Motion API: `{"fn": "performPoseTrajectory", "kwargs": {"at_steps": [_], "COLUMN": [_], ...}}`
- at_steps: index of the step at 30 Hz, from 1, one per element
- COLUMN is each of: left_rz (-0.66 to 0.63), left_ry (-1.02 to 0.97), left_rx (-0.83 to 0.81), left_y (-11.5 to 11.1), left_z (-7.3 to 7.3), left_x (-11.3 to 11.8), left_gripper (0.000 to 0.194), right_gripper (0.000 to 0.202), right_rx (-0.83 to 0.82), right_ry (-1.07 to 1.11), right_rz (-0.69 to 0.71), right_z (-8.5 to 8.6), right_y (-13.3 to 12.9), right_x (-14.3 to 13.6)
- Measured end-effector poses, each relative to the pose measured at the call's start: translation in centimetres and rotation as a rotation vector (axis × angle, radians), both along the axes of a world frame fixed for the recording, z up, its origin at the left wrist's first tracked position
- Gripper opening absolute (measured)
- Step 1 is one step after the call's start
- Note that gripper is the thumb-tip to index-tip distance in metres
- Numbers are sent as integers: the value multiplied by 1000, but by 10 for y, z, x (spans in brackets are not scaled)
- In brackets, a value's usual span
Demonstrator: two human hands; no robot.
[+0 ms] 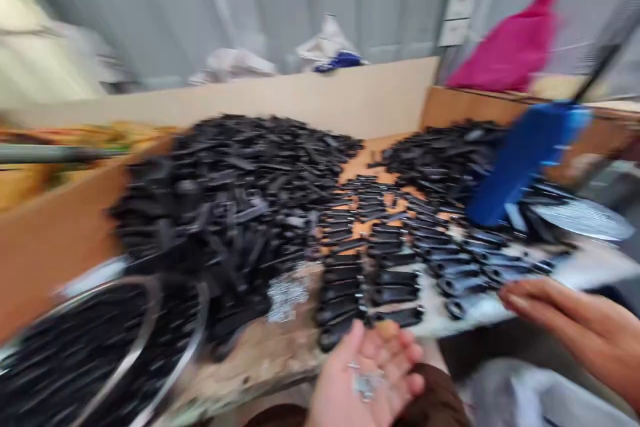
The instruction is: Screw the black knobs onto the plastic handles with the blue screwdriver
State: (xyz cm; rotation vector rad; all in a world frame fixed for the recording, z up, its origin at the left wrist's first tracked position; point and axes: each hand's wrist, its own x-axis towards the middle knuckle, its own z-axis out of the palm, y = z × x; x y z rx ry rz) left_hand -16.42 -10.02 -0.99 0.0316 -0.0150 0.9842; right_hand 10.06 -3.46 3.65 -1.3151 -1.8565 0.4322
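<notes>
My left hand [367, 373] is palm up at the bottom centre, cupped around several small silvery metal pieces [367, 383]. My right hand [575, 327] hovers at the right edge over the table's front side, its fingers stretched out and holding nothing visible. Just beyond my left hand, black elongated parts [397, 278] lie in rows. More small silvery pieces [287, 295] are heaped on the table to the left of these rows. Behind them rises a large pile of black parts [240, 167]. Motion blurs the fine details.
A second black pile [445, 150] lies at the back right, near a blue object [520, 163]. Metal hoops [150, 320] and more black parts stand at the front left. A cardboard wall [300, 103] borders the back. Pink cloth [510, 47] hangs behind.
</notes>
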Motion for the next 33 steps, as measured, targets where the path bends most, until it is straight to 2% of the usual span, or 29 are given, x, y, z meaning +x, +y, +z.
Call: {"fn": "performPoseTrajectory", "kwargs": {"at_steps": [1, 3, 5, 7, 13, 18, 26, 33], "left_rz": [-23, -79, -95, -112, -118, -115, -138, -118], "left_ry": [104, 160, 160, 154, 150, 178, 213, 266], "left_rx": [6, 98, 156, 176, 166, 123, 98, 36], "left_y": [7, 20, 26, 28, 33, 34, 40, 39], "left_z": [-3, -9, -13, -14, -13, -12, -14, -14], "left_x": [-4, -11, -13, -10, 4, 9, 15, 23], "left_gripper": [44, 42, 45, 49, 52, 54, 55, 46], "right_gripper": [13, 18, 21, 22, 13, 22, 17, 14], "right_rx": [-81, -104, -118, -145, -272, -364, -353, -341], "right_ry": [30, 26, 32, 37, -89, -279, -534, -635], "right_rz": [-122, -296, -389, -429, -364, -301, -324, -350], "right_z": [7, 17, 20, 16, -9, -22, -22, -23], "right_y": [2, 15, 34, 54, 101, 121, 124, 125], "right_x": [18, 48, 69, 81, 81, 78, 76, 73]}}
